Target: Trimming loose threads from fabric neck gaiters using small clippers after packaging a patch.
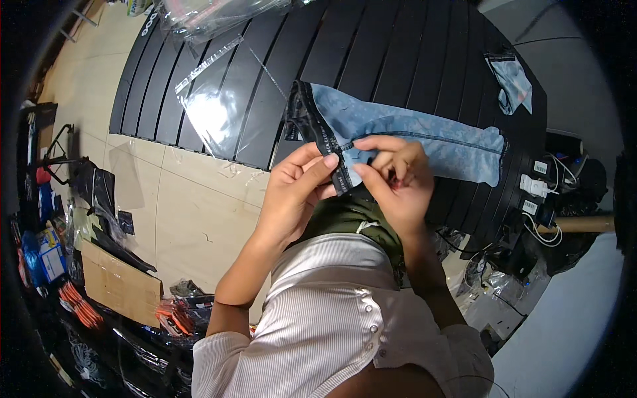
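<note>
A light blue patterned fabric sleeve point(431, 136) with dark stitched seams lies across the black slatted table, its far end to the right. Its wide black band point(312, 119) is at the left end, close to me. My left hand point(295, 189) pinches that band between thumb and fingers. Just to its right, my right hand point(401, 182) is closed on the blue cloth beside the band, thumb and forefinger at the seam. The curled fingers of the right hand hide part of the fabric.
On the black table point(411, 60) lie a clear plastic bag point(222, 109), more crumpled plastic point(219, 16) at the far left and another blue cloth piece point(511, 83) at the right. White plugs with cables point(534, 186) sit by the right edge. Cardboard point(123, 282) lies on the floor.
</note>
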Demonstrator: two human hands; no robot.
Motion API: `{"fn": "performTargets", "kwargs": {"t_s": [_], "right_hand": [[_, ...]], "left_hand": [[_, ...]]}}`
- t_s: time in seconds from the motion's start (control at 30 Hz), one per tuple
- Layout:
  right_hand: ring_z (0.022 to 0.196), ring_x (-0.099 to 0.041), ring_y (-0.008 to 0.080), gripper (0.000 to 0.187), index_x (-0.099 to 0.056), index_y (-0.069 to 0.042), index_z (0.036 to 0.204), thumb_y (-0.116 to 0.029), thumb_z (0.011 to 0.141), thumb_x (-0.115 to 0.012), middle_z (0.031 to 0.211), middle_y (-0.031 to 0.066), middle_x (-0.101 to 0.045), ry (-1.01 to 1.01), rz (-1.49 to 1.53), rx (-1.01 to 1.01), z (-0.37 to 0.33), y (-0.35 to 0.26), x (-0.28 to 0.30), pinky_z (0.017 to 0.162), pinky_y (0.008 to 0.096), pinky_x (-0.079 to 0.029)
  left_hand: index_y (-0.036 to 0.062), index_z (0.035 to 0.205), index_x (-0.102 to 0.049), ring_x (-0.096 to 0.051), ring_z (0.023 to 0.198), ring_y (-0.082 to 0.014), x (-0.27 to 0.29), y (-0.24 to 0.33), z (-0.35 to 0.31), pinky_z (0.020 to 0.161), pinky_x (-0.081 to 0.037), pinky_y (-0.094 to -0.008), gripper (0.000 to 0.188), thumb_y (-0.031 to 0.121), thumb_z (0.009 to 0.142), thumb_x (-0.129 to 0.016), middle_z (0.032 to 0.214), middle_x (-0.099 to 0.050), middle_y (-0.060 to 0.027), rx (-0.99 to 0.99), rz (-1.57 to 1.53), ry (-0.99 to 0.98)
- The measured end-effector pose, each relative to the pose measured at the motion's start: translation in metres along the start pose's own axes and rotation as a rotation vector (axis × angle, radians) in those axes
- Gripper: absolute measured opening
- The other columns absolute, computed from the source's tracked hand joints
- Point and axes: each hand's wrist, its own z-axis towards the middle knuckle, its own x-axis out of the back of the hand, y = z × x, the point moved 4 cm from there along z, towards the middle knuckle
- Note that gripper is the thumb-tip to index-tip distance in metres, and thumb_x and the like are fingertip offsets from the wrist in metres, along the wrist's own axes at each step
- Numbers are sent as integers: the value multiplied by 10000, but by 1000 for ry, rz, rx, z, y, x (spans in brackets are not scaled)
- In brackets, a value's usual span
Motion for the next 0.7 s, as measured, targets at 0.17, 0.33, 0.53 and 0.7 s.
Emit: {"fn": "performTargets", "kwargs": {"t_s": [0.17, 0.33, 0.53, 0.7], "right_hand": [[570, -475, 32, 379, -303, -80, 688, 109, 712, -630, 850, 161, -622, 96, -31, -38, 9, 10, -3, 533, 161, -387], [582, -473, 24, 355, -309, -81, 657, 20, 767, -630, 756, 110, -627, 164, -105, -124, 39, 35, 12, 528, 167, -390], [505, -402, 66, 244, -428, 14, 706, -21, 715, -670, 693, 63, -566, -26, -498, 0, 63, 60, 1, 490, 215, -367], [587, -503, 144, 209, -538, 6, 816, 71, 640, -630, 718, 71, -513, -157, -596, 144, 55, 70, -3, 530, 240, -421]], "left_hand": [[34, 1011, -555, -588, 750, -48, 12, -1, 0, 615, -489, -175, 166, 116, 867, -543, 877, -620, -8, -11, 53, 28], [33, 1044, -544, -586, 748, -38, 27, -3, -2, 616, -483, -173, 197, 115, 864, -544, 864, -622, 7, -31, 135, 133], [29, 1066, -539, -516, 643, -8, 43, -11, -2, 610, -462, -178, 216, 104, 863, -525, 773, -570, 52, 6, 193, 141], [37, 1065, -543, -496, 632, -9, 43, -11, -3, 604, -444, -166, 217, 117, 864, -516, 761, -556, 53, -12, 160, 254]]}}
